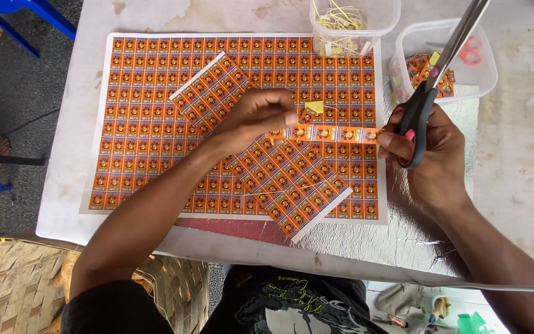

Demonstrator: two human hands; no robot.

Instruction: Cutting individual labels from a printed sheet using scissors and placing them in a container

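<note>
My left hand [261,117] pinches one end of a narrow strip of orange stickers [326,133] and holds it level above the table. My right hand [431,154] grips black-handled scissors [443,59] with the blades pointing up and away; its fingers also touch the strip's right end. Under the hands lies a large printed sheet of small orange stickers [143,124]. Two smaller cut pieces rest on it at an angle, one [211,89] at upper left of my left hand and one [295,185] below it.
At the far edge stand a clear tub of yellow paper offcuts [350,25] and a clear tub of cut orange stickers [446,62] with red-handled scissors inside. Silver foil [415,229] covers the table's right part. A woven chair [13,284] is at lower left.
</note>
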